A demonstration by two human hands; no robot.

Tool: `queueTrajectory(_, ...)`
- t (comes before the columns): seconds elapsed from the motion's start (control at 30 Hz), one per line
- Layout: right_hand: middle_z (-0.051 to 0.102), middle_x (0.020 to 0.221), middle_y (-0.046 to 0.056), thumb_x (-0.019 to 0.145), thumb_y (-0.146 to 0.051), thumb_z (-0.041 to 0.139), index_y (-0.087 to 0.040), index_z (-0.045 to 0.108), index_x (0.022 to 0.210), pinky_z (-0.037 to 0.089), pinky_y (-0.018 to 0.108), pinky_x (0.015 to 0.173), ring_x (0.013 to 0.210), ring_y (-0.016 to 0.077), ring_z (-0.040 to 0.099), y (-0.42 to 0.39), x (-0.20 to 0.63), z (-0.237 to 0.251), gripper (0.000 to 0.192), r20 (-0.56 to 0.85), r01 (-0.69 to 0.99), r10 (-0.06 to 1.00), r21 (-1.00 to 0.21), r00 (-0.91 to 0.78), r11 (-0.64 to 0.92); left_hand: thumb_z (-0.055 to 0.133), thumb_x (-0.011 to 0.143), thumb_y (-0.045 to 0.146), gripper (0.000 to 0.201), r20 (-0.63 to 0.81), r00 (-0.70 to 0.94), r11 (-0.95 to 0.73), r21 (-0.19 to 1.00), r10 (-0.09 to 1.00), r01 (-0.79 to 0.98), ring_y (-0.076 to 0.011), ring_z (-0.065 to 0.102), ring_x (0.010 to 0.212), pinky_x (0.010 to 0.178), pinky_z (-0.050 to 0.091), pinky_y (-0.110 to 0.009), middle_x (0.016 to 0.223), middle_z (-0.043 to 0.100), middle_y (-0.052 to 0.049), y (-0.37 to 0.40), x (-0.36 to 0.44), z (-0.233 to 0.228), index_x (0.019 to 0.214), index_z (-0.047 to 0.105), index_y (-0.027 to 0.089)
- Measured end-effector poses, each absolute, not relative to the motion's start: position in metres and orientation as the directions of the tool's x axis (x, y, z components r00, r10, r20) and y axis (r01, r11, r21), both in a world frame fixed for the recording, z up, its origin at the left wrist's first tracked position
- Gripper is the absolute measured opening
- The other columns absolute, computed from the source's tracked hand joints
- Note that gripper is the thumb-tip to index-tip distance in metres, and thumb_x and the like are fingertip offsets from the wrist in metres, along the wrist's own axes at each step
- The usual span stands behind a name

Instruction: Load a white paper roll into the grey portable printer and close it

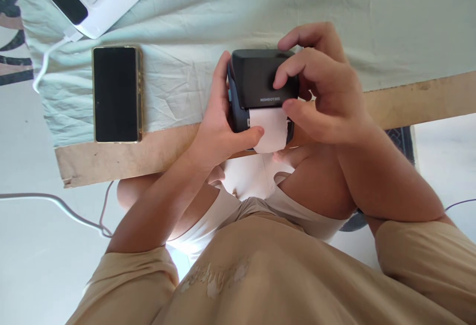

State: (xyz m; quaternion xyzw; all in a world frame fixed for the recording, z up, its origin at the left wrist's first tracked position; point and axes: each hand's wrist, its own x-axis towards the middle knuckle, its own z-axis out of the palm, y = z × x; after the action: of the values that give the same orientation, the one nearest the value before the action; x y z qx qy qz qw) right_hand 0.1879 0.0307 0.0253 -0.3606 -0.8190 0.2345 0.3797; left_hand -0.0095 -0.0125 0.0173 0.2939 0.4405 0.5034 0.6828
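A small black label printer [253, 74] with "NIIMBOT" lettering on its lid is held over the table's near edge. White label paper [272, 129] sticks out of its front slot and curls down, with a ragged right edge. My left hand [223, 116] wraps around the printer's left side, its thumb lying across the front and onto the paper. At the right, my right hand [323, 84] is curled over the lid. Its thumb tip is by the paper's upper right corner and one fingertip is on the lid. The printer's underside is hidden.
A phone with a dark screen [115, 94] lies left on the pale green cloth [178, 17]. Behind it is a white power bank [119, 5] with a plugged-in white cable [46, 62]. Bare wooden board [111, 159] forms the table's near edge. Another cable [55, 201] runs at lower left.
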Motion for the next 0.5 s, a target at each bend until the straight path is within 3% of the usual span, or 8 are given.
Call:
queueTrajectory(0.1,0.063,0.126,0.010,0.090,-0.038,0.065,-0.027,0.068,0.105,0.058,0.036,0.072,0.093,0.0206,0.065,0.030,0.186,0.025,0.018,0.456,0.390,0.777,-0.682,-0.433,0.618,0.088,0.069,0.034,0.075,-0.156,0.136,0.202,0.868,0.978,-0.454,-0.0324,0.057,0.142,0.111,0.055,-0.040,0.144,0.065,0.000,-0.012,-0.008,0.017,0.136,0.055,0.037)
queueTrajectory(0.2,0.063,0.132,0.008,0.089,-0.054,0.071,-0.030,0.058,0.130,0.057,0.034,0.072,0.099,0.0214,0.066,0.029,0.183,0.021,0.050,0.357,0.333,0.829,-0.791,-0.430,0.513,0.077,0.082,0.051,0.057,-0.179,0.155,0.227,0.888,0.972,-0.400,-0.0336,0.067,0.125,0.090,0.060,-0.041,0.128,0.070,-0.003,-0.011,-0.008,0.017,0.130,0.052,0.035)
queueTrajectory(0.3,0.062,0.134,0.008,0.085,-0.069,0.073,-0.031,0.046,0.142,0.058,0.036,0.081,0.106,0.0227,0.066,0.028,0.180,0.016,0.074,0.251,0.224,0.851,-0.895,-0.462,0.386,0.073,0.089,0.050,0.040,-0.188,0.130,0.224,0.900,0.973,-0.375,-0.0301,0.072,0.111,0.077,0.057,-0.036,0.112,0.070,-0.005,-0.011,-0.008,0.016,0.120,0.057,0.030)
queueTrajectory(0.37,0.061,0.136,0.008,0.083,-0.073,0.073,-0.031,0.043,0.142,0.059,0.038,0.088,0.113,0.0243,0.065,0.028,0.180,0.015,0.078,0.165,0.171,0.858,-0.945,-0.487,0.279,0.073,0.091,0.046,0.031,-0.157,0.062,0.168,0.901,0.986,-0.400,-0.0270,0.071,0.110,0.078,0.056,-0.035,0.111,0.069,-0.004,-0.011,-0.008,0.011,0.115,0.061,0.029)
queueTrajectory(0.43,0.058,0.141,0.008,0.081,-0.073,0.075,-0.032,0.043,0.139,0.060,0.038,0.088,0.120,0.0265,0.063,0.027,0.179,0.017,0.078,0.060,0.144,0.860,-0.978,-0.507,0.153,0.077,0.087,0.047,0.035,-0.041,0.134,0.094,0.902,0.990,-0.421,-0.0269,0.069,0.114,0.085,0.058,-0.036,0.114,0.071,-0.003,-0.010,-0.009,0.003,0.116,0.064,0.031)
queueTrajectory(0.5,0.056,0.145,0.008,0.081,-0.070,0.077,-0.033,0.042,0.138,0.060,0.037,0.087,0.129,0.0286,0.060,0.028,0.179,0.020,0.077,-0.013,0.119,0.857,-0.991,-0.515,0.056,0.080,0.085,0.045,0.037,-0.017,0.142,0.076,0.903,0.990,-0.422,-0.0272,0.066,0.122,0.096,0.057,-0.037,0.122,0.071,-0.002,-0.007,-0.012,-0.005,0.117,0.066,0.032)
